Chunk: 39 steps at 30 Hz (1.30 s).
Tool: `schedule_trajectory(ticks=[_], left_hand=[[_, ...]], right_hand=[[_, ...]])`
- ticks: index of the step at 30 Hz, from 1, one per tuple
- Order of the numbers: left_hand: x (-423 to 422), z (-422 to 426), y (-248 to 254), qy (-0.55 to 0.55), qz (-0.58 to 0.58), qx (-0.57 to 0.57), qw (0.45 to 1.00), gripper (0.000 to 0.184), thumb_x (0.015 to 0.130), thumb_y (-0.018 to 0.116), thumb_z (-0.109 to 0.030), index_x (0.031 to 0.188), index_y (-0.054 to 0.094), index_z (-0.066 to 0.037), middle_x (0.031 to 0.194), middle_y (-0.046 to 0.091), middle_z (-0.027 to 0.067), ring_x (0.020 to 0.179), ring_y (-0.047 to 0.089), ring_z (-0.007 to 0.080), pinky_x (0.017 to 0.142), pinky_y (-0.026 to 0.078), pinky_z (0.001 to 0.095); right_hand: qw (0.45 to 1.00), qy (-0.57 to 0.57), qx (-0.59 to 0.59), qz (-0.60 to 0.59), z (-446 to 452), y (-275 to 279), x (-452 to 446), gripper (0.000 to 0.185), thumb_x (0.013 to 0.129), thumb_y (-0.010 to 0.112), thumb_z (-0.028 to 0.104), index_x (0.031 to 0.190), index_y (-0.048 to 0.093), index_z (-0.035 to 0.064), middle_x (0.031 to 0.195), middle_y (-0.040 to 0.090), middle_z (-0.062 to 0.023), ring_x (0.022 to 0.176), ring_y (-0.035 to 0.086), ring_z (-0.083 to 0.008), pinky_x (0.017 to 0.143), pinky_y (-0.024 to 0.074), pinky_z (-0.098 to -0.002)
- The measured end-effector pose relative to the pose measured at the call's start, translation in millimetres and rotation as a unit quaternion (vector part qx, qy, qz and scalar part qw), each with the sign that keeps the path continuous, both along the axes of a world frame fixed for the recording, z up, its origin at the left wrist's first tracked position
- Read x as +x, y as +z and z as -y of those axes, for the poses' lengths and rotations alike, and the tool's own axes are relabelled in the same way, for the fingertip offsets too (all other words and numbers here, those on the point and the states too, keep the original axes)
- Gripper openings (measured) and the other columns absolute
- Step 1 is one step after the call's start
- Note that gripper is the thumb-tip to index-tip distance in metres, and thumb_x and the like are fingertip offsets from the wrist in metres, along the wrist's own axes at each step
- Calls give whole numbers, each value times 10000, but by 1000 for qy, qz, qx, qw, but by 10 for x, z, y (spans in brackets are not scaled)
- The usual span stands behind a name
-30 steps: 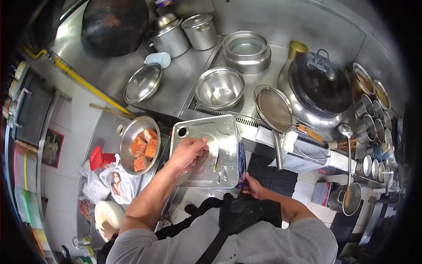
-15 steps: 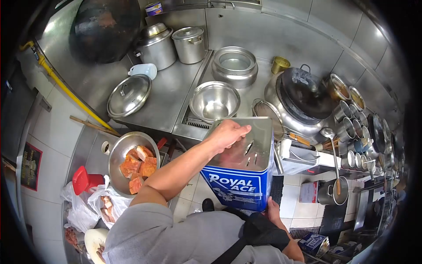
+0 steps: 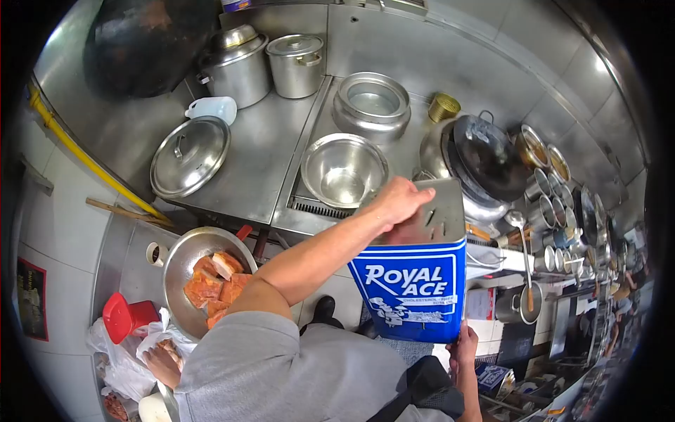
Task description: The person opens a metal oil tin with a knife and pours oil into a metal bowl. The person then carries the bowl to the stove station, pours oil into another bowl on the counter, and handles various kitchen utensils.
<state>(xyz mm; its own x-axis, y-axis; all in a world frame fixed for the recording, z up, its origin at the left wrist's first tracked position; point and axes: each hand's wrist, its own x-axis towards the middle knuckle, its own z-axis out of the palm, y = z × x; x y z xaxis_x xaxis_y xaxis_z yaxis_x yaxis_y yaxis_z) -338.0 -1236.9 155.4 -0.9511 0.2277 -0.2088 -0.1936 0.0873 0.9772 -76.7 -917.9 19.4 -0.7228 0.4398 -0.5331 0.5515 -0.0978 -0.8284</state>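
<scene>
My left hand (image 3: 402,204) is closed at the top of a large square blue oil tin (image 3: 408,271) marked "Royal Ace"; the handle itself is hidden under my fingers. Short slits show in the tin's metal top. At the lower right corner, the fingers of my right hand (image 3: 464,344) are wrapped on the tin. I hold it tilted in front of my body, off the floor. Just beyond the tin, a steel bowl (image 3: 344,171) stands on the cooking range. To the left, a metal basin (image 3: 184,281) contains several orange-brown chunks of meat (image 3: 204,287).
A wide-necked steel pot (image 3: 373,105) stands behind the bowl. A wok (image 3: 489,158) and a ladle (image 3: 522,243) are at the right. Left are a pot lid (image 3: 190,156), a red scoop (image 3: 123,316) and plastic bags, with another person's hand (image 3: 163,364) at one bag.
The tin has shifted right and tilted, so its labelled front shows more. Both my hands moved with it. Another hand has appeared at the plastic bag on the left.
</scene>
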Motion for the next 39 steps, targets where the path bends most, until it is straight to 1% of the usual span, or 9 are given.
schedule_trajectory(ticks=[2,5,8,12,15,23,31,35,39], left_hand=[[-113,57,-68,2,-29,-38,999,443,860,704,-380,785,658,54,687,617,113,600,530,166,531,428,367],[-242,209,-91,-18,-17,-52,998,477,846,706,-409,773,656,59,674,615,116,627,548,183,555,443,383],[-305,364,-39,-24,-5,-76,997,503,834,706,-431,752,652,62,678,619,131,621,552,184,556,445,389],[-479,461,-205,-17,-38,-66,997,520,825,701,-447,749,651,65,687,626,146,616,561,196,565,453,391],[-501,521,-289,0,-16,-64,998,520,820,702,-451,742,654,61,688,633,154,616,577,205,569,460,391],[-602,680,-353,2,14,-87,996,499,830,689,-441,730,660,47,691,647,156,612,607,218,559,467,391],[-652,748,-448,10,38,-51,998,487,850,673,-437,709,659,29,635,625,112,557,586,178,499,445,351],[-683,765,-508,36,19,-63,997,503,859,664,-454,713,655,27,601,611,102,518,569,162,471,430,332],[-711,840,-466,14,40,-57,997,519,868,649,-466,720,656,31,597,611,104,512,570,167,471,431,327]], right_hand=[[1000,-4,14,-16,118,113,-67,424,957,566,379,1112,531,-15,670,527,-31,476,477,-107,374,435,-244],[999,-32,17,-16,220,186,-117,392,959,567,348,1194,484,46,675,519,-30,481,477,-109,375,436,-252],[999,-19,44,-8,269,208,-137,353,964,562,333,1181,454,76,708,529,-50,487,474,-115,379,447,-269],[998,-2,65,-12,320,295,-232,327,979,529,348,1145,437,82,647,475,-40,443,447,-138,367,439,-294],[996,-15,85,-6,393,448,-293,302,989,506,357,1101,432,87,628,451,-28,436,438,-134,368,438,-295],[997,-19,46,-60,475,626,-375,251,1004,477,357,1047,427,115,571,396,8,458,413,-108,388,448,-316],[996,-15,48,-75,647,795,-442,210,1024,429,330,1009,418,121,571,428,6,447,440,-104,366,435,-291],[996,-17,36,-78,643,831,-495,250,1025,415,360,1003,416,111,567,442,-5,433,458,-123,360,434,-296],[995,7,47,-89,567,857,-552,282,1020,418,389,997,423,108,567,455,-15,421,466,-134,357,428,-295]])
